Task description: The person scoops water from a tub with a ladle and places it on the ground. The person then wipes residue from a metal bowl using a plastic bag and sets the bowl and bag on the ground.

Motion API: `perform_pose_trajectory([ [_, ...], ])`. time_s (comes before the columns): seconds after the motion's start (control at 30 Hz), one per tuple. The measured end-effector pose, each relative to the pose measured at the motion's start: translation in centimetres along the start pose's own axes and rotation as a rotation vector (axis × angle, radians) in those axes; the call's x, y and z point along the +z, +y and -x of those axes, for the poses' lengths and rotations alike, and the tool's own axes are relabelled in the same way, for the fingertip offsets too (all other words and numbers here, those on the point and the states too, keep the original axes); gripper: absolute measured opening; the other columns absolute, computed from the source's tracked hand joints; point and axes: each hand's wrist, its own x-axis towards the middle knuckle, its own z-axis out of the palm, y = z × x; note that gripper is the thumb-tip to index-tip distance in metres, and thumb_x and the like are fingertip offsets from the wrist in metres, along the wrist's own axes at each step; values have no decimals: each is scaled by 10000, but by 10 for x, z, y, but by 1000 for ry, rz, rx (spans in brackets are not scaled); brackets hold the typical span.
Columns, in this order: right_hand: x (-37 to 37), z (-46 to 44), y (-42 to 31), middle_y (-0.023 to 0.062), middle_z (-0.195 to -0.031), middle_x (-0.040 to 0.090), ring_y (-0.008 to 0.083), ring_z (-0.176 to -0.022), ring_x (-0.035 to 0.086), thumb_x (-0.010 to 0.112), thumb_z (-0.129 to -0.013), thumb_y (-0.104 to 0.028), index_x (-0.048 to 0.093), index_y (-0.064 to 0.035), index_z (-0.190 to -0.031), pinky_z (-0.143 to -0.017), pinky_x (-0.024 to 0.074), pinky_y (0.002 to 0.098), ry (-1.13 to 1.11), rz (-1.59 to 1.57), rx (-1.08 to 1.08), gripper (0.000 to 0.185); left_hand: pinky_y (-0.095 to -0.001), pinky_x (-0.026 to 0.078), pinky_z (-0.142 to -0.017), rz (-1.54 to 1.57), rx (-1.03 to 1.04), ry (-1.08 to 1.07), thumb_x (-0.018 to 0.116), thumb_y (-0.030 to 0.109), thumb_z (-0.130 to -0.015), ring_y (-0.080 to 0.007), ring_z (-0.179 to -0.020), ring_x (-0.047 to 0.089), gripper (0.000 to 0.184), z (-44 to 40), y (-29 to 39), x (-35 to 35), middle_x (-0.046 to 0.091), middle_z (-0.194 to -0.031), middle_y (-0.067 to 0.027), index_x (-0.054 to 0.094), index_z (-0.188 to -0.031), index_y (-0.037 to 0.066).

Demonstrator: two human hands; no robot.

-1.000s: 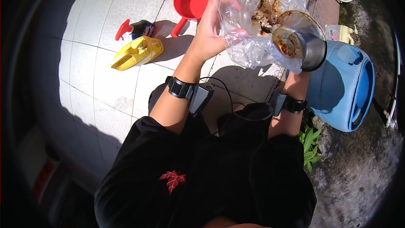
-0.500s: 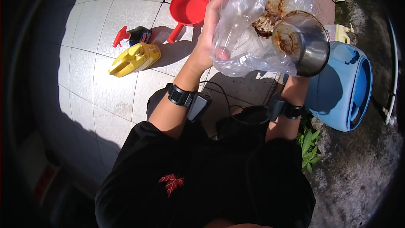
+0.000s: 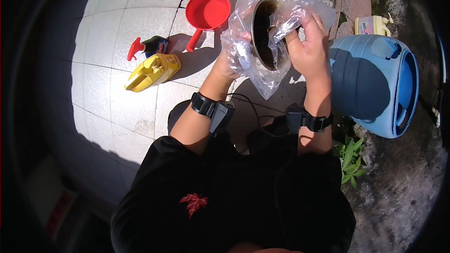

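A clear plastic bag [image 3: 248,58] hangs between my hands at the top centre. In its mouth sits a metal pot [image 3: 265,35], tilted on its side, its inside dark and stained. My left hand [image 3: 228,61] is closed on the bag's left side, with its fingers partly behind the plastic. On the right, my right hand [image 3: 307,44] grips the pot at its far side, with some of the bag's film around the fingers. The food scraps are hidden from view.
On the tiled floor [image 3: 131,107] lie a red dipper [image 3: 207,11], a spray bottle [image 3: 156,46] with a red trigger and a yellow jug [image 3: 153,71]. At right are a blue barrel [image 3: 365,82], a cream jug [image 3: 372,26] and a green plant [image 3: 350,159].
The pot has swung left and turned into the bag, so its dark opening now shows. My right hand, earlier mostly hidden behind the pot, has come into view. The brown scraps are no longer visible.
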Motion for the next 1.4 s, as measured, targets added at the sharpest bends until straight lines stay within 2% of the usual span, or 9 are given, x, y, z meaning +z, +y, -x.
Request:
perform_pose_trajectory([
  [0.17,7,3,-9,123,-968,603,231,-901,601,590,-821,-64,524,17,-1035,-788,459,322,258,-326,194,238,-415,484,-916,426,-80,-6,539,346,-893,-231,-1065,556,567,4,3,7,541,-1193,-112,353,-1358,81],
  [0.23,8,17,11,100,-1040,573,183,-958,573,525,-869,-82,506,10,-1094,-810,459,291,283,-338,230,244,-458,420,-985,17,255,-236,496,413,-899,-285,-1158,491,550,4,-4,-6,474,-1300,-133,405,-1321,72],
  [0.37,5,14,16,58,-868,567,107,-660,507,611,-858,-143,583,-60,-1004,-528,406,236,588,-1059,504,170,-477,374,-1011,167,1,213,534,569,-794,-293,-1175,473,682,2,7,-2,500,-1271,-102,451,-1294,112],
  [0.47,2,12,9,68,-842,581,139,-657,535,621,-855,-158,576,-41,-1004,-568,447,251,804,-1202,730,195,-444,405,-986,441,-38,98,495,555,-830,-269,-1137,492,674,-1,5,-30,508,-1240,-115,427,-1301,79],
  [0.57,-3,16,12,96,-919,605,200,-788,585,624,-840,-131,540,-34,-1082,-758,488,282,552,-1306,617,274,-376,460,-942,105,124,-58,448,478,-889,-230,-1086,523,611,6,14,-28,509,-1218,-120,384,-1307,37],
  [0.67,6,4,-7,80,-1108,603,197,-939,575,582,-824,-25,557,-36,-1113,-866,427,300,150,-725,144,290,-332,455,-957,112,110,55,744,135,-722,-218,-1114,514,751,5,32,-8,483,-1262,-110,328,-1341,52],
  [0.8,-1,-10,-22,117,-1047,629,294,-912,556,553,-779,6,599,-73,-1093,-847,424,355,-136,77,-161,327,-367,467,-935,52,117,75,576,291,-854,-222,-1066,552,528,2,20,-22,528,-1203,-108,403,-1279,29],
  [1.1,29,12,-4,190,-1049,605,331,-940,575,600,-850,-137,530,-28,-1168,-819,457,376,-216,-70,182,344,-338,445,-926,-230,200,199,453,545,-894,-180,-1077,533,600,-8,16,-11,530,-1182,-69,432,-1247,59],
  [1.4,65,30,19,185,-1043,625,302,-966,608,589,-845,-177,499,7,-1180,-837,459,336,-228,-340,400,392,-289,486,-806,-603,478,256,420,352,-956,-156,-956,574,386,-9,12,-11,564,-1077,-61,490,-1175,42],
])
